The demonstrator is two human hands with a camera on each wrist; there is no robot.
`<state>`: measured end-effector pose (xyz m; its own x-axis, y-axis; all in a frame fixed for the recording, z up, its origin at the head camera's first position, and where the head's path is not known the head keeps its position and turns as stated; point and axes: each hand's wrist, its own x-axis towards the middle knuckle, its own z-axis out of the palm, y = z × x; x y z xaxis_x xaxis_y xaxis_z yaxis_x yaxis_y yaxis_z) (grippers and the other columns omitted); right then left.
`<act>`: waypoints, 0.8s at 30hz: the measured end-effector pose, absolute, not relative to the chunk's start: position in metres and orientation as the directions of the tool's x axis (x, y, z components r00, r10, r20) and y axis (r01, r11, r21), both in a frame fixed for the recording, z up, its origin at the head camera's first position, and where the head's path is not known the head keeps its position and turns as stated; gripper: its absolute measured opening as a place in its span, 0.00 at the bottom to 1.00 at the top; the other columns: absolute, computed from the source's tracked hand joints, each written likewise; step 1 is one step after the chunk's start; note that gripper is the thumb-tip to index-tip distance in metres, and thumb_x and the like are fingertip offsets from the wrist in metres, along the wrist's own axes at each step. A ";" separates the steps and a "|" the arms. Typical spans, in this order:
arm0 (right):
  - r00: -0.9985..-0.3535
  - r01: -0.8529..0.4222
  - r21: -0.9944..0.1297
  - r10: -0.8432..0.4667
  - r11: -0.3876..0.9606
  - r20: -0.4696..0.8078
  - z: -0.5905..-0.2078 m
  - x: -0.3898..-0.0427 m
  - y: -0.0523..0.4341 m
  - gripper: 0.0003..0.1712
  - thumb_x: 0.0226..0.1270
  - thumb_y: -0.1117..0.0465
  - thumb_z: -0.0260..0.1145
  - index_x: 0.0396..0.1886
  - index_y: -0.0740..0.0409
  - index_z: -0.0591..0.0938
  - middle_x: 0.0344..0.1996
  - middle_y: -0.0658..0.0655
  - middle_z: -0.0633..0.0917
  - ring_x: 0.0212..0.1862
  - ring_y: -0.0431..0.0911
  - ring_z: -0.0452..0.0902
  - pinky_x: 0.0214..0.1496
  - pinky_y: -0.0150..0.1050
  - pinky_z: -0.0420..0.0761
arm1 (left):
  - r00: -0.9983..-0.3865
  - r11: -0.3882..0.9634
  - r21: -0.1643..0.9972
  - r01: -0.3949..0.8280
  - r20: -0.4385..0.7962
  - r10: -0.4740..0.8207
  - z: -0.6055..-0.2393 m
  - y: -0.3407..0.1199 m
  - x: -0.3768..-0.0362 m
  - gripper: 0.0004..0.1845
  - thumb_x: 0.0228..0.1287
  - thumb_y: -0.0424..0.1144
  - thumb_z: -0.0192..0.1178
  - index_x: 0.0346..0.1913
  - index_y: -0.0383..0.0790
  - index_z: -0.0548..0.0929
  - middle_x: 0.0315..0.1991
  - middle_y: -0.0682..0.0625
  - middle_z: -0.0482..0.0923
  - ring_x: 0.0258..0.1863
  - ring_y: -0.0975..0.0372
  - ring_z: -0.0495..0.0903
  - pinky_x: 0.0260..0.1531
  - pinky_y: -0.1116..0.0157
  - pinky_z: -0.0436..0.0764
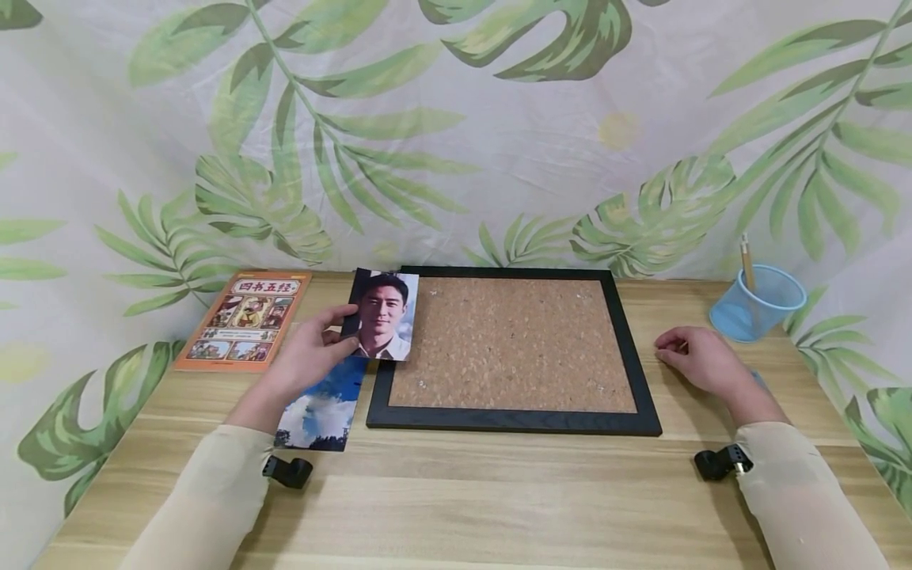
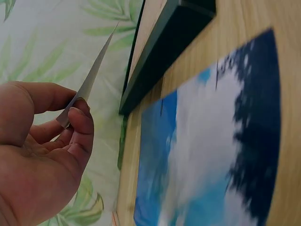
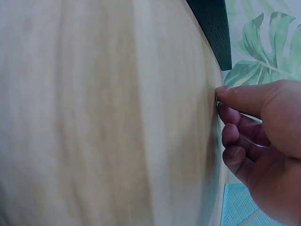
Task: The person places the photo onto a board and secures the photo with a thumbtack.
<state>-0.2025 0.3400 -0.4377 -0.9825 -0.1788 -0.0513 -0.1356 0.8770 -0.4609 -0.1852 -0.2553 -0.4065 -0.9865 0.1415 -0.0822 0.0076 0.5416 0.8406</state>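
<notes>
Nearest, a sky photo (image 1: pixel 322 412) lies flat on the bench (image 1: pixel 456 491), just left of the cork board (image 1: pixel 511 345). Above it, the left hand (image 1: pixel 306 352) pinches a portrait photo (image 1: pixel 383 314) by its left edge, fingers (image 2: pixel 80 123) curled, lifted over the board's left frame. The right hand (image 1: pixel 698 358) rests right of the board, fingertips (image 3: pixel 235 96) pinching something tiny. Farther back: a book (image 1: pixel 245 319), a blue cup (image 1: pixel 757 302).

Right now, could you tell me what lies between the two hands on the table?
The head view shows the black-framed cork board between the left hand, holding a portrait photo, and the right hand.
</notes>
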 end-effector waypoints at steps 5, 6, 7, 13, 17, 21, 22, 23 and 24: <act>-0.983 -0.136 -0.454 -0.178 0.881 -0.052 -0.439 -0.204 0.341 0.08 0.77 0.65 0.68 0.46 0.68 0.89 0.35 0.60 0.88 0.38 0.48 0.79 0.43 0.44 0.78 | -0.982 0.532 0.847 0.013 -0.088 0.164 -0.408 -0.242 -0.183 0.33 0.79 0.33 0.60 0.82 0.33 0.65 0.71 0.31 0.71 0.51 0.51 0.83 0.41 0.68 0.82; -0.983 -0.137 -0.452 -0.179 0.881 -0.051 -0.439 -0.204 0.341 0.08 0.77 0.65 0.69 0.45 0.67 0.89 0.35 0.60 0.88 0.38 0.48 0.79 0.44 0.44 0.78 | -0.982 0.532 0.847 0.016 -0.088 0.169 -0.409 -0.240 -0.184 0.33 0.79 0.33 0.61 0.82 0.32 0.66 0.71 0.31 0.72 0.50 0.53 0.83 0.41 0.67 0.82; -0.982 -0.140 -0.450 -0.181 0.882 -0.048 -0.440 -0.204 0.341 0.08 0.76 0.66 0.69 0.45 0.67 0.89 0.36 0.61 0.89 0.38 0.48 0.80 0.44 0.44 0.78 | -0.981 0.529 0.848 0.015 -0.089 0.171 -0.410 -0.239 -0.184 0.33 0.79 0.33 0.61 0.81 0.32 0.66 0.70 0.31 0.72 0.48 0.54 0.83 0.40 0.67 0.82; -0.982 -0.151 -0.443 -0.187 0.883 -0.037 -0.440 -0.205 0.340 0.07 0.76 0.66 0.69 0.44 0.66 0.89 0.36 0.61 0.89 0.39 0.49 0.80 0.44 0.45 0.79 | -0.979 0.524 0.852 0.012 -0.097 0.179 -0.415 -0.231 -0.185 0.33 0.78 0.33 0.63 0.81 0.31 0.67 0.69 0.32 0.73 0.46 0.55 0.82 0.40 0.68 0.82; -0.982 -0.150 -0.449 -0.186 0.881 -0.037 -0.437 -0.204 0.339 0.07 0.76 0.65 0.69 0.44 0.67 0.89 0.35 0.61 0.89 0.38 0.49 0.80 0.44 0.45 0.78 | -0.978 0.544 0.839 0.010 -0.106 0.181 -0.414 -0.224 -0.185 0.33 0.78 0.36 0.64 0.81 0.34 0.68 0.70 0.33 0.73 0.49 0.52 0.83 0.40 0.66 0.82; -0.984 -0.146 -0.456 -0.177 0.878 -0.027 -0.435 -0.203 0.338 0.09 0.77 0.64 0.69 0.45 0.68 0.89 0.37 0.63 0.88 0.40 0.51 0.80 0.44 0.45 0.78 | -0.974 0.553 0.833 0.006 -0.120 0.192 -0.413 -0.216 -0.185 0.33 0.78 0.36 0.64 0.81 0.35 0.68 0.70 0.33 0.72 0.51 0.50 0.83 0.40 0.64 0.81; -0.985 -0.145 -0.457 -0.173 0.877 -0.021 -0.434 -0.202 0.338 0.09 0.77 0.64 0.69 0.45 0.68 0.89 0.37 0.63 0.88 0.40 0.52 0.80 0.44 0.45 0.78 | -0.973 0.556 0.831 0.006 -0.124 0.195 -0.413 -0.214 -0.185 0.33 0.78 0.36 0.64 0.81 0.35 0.68 0.70 0.33 0.72 0.51 0.50 0.83 0.40 0.64 0.81; -0.986 -0.143 -0.458 -0.168 0.877 -0.014 -0.434 -0.202 0.338 0.10 0.77 0.64 0.68 0.45 0.68 0.89 0.38 0.64 0.87 0.40 0.52 0.80 0.43 0.44 0.77 | -0.972 0.557 0.830 0.005 -0.127 0.197 -0.413 -0.212 -0.186 0.33 0.78 0.36 0.64 0.81 0.35 0.68 0.71 0.33 0.72 0.52 0.49 0.83 0.40 0.64 0.81; -0.987 -0.143 -0.457 -0.163 0.878 -0.002 -0.434 -0.202 0.337 0.10 0.77 0.64 0.68 0.45 0.68 0.89 0.39 0.64 0.87 0.40 0.53 0.80 0.43 0.44 0.77 | -0.971 0.559 0.829 0.004 -0.130 0.199 -0.413 -0.210 -0.186 0.33 0.78 0.36 0.64 0.81 0.35 0.68 0.71 0.34 0.72 0.53 0.49 0.83 0.40 0.64 0.80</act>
<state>-0.2016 0.3371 -0.4339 -0.9867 -0.1626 -0.0024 -0.1435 0.8776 -0.4574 -0.1857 -0.2101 -0.4129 -0.9712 0.1994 -0.1300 0.0039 0.5594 0.8289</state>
